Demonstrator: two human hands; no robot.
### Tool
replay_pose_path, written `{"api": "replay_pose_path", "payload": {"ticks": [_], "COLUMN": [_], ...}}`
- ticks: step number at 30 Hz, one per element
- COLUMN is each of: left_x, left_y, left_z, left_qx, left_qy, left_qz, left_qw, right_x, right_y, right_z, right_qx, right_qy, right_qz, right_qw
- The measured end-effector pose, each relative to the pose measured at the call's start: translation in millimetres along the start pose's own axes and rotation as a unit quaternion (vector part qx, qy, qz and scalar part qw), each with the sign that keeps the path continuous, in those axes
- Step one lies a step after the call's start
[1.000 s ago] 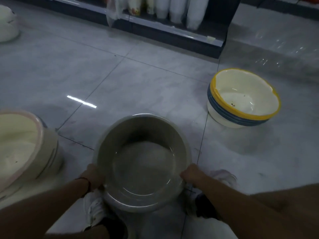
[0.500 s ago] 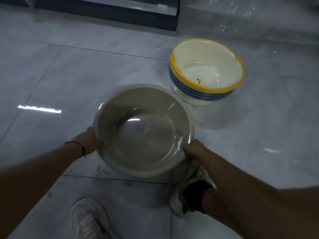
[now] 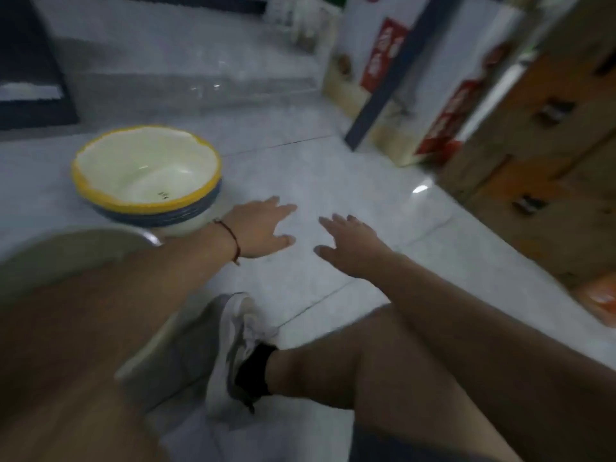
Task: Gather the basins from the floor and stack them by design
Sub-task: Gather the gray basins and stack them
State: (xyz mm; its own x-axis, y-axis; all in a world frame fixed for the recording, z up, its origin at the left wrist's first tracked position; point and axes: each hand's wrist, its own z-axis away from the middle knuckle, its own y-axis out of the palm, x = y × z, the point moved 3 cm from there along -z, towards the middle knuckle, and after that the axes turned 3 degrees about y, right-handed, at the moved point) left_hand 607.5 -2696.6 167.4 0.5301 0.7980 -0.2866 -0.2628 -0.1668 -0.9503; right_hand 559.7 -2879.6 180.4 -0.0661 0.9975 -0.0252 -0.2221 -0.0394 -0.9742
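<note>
**Head view: both hands empty above the tiled floor**

Head camera, looking down at a pale grey tiled floor (image 3: pixel 316 168). The left hand (image 3: pixel 260 228), a dark red cord bracelet (image 3: pixel 230 235) at its wrist, and the right hand (image 3: pixel 350 245) reach forward side by side, fingers extended and spread, holding nothing; whether they touch the floor cannot be told. A stack of cream plastic basins with yellow and blue rims (image 3: pixel 146 175) stands on the floor to the left of the left hand, near its wrist. A grey-green round basin with a pale rim (image 3: pixel 73 251) lies at lower left, largely hidden behind the left forearm and just beside the stack. A white sneaker with a black sock (image 3: pixel 236 351) rests on the floor below the hands. Brown cardboard cartons (image 3: pixel 546 161) and printed white-and-red boxes (image 3: pixel 383 61) line the right side; the frame is motion-blurred.
</note>
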Motion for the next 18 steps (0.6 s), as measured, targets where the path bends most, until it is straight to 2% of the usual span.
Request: {"api": "replay_pose_path", "payload": {"ticks": [4, 8, 11, 15, 18], "left_x": [-146, -247, -285, -309, -339], "left_y": [-15, 13, 57, 103, 122], "left_z": [-31, -70, -101, -140, -162], "left_qx": [0.026, 0.076, 0.149, 0.231, 0.257], "left_qy": [0.101, 0.178, 0.223, 0.244, 0.276], "left_qz": [-0.028, -0.068, -0.104, -0.181, -0.209], "left_qw": [0.994, 0.979, 0.958, 0.924, 0.902], "right_x": [-165, -290, -335, -346, -332], "right_y": [-28, 36, 126, 232, 275], "right_z": [93, 191, 269, 381, 445], "right_qx": [-0.015, 0.016, 0.081, 0.160, 0.189], "right_qy": [0.188, 0.329, 0.402, 0.540, 0.617], "right_qz": [-0.075, -0.112, -0.118, -0.146, -0.201], "right_qw": [0.979, 0.938, 0.904, 0.813, 0.737]}}
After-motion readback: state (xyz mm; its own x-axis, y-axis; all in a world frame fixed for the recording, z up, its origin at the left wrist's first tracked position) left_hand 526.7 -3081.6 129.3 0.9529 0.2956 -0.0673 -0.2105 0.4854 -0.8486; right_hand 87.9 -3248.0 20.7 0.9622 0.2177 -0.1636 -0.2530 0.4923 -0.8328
